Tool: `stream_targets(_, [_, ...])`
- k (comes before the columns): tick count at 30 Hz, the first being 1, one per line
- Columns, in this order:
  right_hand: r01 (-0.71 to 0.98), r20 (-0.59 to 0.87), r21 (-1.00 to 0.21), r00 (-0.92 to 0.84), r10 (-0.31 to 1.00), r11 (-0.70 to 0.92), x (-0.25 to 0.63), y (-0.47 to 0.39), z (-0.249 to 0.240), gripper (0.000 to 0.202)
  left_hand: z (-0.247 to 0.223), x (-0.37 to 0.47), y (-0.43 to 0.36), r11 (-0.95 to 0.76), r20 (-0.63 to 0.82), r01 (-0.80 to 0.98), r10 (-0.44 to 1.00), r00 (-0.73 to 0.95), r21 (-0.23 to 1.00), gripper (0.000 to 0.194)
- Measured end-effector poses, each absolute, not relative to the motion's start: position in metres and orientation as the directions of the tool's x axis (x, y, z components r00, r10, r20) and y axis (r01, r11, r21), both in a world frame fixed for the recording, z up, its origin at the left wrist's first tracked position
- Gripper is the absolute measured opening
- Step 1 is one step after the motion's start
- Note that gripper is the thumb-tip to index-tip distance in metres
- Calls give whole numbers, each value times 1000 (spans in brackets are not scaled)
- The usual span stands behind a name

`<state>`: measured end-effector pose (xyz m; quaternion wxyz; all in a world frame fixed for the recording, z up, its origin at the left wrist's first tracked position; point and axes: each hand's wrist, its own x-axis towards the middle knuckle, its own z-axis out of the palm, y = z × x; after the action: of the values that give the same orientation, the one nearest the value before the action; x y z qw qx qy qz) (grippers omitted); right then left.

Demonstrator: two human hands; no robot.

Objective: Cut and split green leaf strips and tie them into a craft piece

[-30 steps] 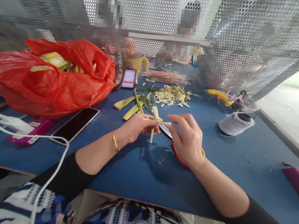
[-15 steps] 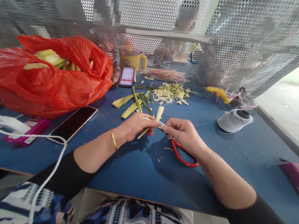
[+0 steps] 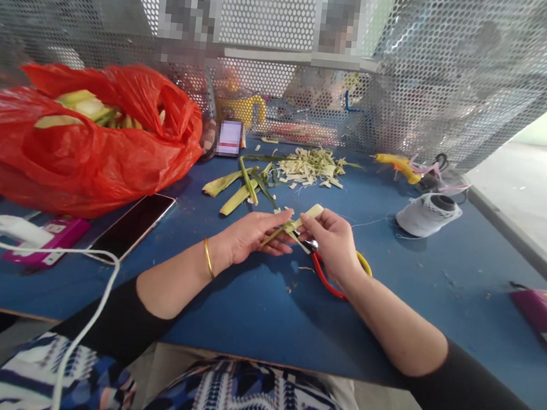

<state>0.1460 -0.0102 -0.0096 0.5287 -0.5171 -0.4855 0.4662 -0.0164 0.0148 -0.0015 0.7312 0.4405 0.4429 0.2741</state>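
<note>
Pale green leaf strips (image 3: 289, 226), crossed over one another, are held between both hands above the blue table. My left hand (image 3: 258, 232) has its thumb on top of the strips and its fingers beneath them. With thumb and forefinger, my right hand (image 3: 330, 243) pinches the wide pale end at the upper right. Scissors with red and yellow handles (image 3: 327, 281) lie under my right hand, which hides part of them. From a white thread spool (image 3: 427, 215) on the right, a thin thread runs left toward my right hand.
A red plastic bag (image 3: 89, 155) of plant pieces sits at the left, near a dark phone (image 3: 133, 227) and a purple power strip (image 3: 48, 238). Leaf scraps (image 3: 313, 167) lie beyond my hands, before a perforated metal screen (image 3: 291, 26). Yellow glue gun (image 3: 398, 167); another purple box (image 3: 543, 315) at right.
My left fingers have spread somewhat under the strips. My right hand has moved to their wide end, which now tilts to the right. More of the scissors' yellow handle shows.
</note>
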Motion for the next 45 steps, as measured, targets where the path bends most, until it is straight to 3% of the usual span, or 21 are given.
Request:
stream_targets(6, [90,74,-994,49,996,69,145,-12,-11,28,-5,-11,10,216,-203,9,902,382,976,26])
stream_targets(15, [158,103,-984,114,988,85,153,-7,-10,27,2,-13,8,244,-246,59,874,420,968,21])
stream_targets(21, [456,272,-863,56,961,217,162,-3,-3,21,1,-15,6,294,-331,153,808,487,943,26])
stream_targets(23, [499,217,-845,-16,976,196,162,-5,1,25,1,-14,4,301,-341,163,781,524,940,30])
stream_targets(25, [420,57,-903,-101,993,95,160,-7,3,33,1,-14,3,312,-354,173,753,554,934,34])
stream_targets(28, [169,-128,-981,-178,976,-98,156,-10,3,34,1,-13,2,318,-366,187,736,569,929,34])
stream_targets(31, [27,-141,-990,-148,979,-138,152,-12,2,32,2,-11,1,309,-365,195,752,550,931,29])
stream_targets(36, [-43,-75,-996,-43,996,-77,147,-13,-5,30,1,-11,-1,274,-341,203,755,561,940,23])
stream_targets(38, [8,-29,-1000,18,999,-30,147,-11,-9,27,1,-12,-1,261,-323,190,751,576,947,22])
stream_targets(41, [264,152,-956,77,985,127,151,-7,-10,21,1,-12,-1,285,-336,179,764,551,942,22])
stream_targets(43, [481,390,-825,103,915,298,158,-6,-4,15,1,-12,1,343,-355,120,787,504,931,22])
stream_targets(45, [650,641,-622,101,761,437,163,-9,4,14,2,-12,4,402,-352,-13,817,457,916,21])
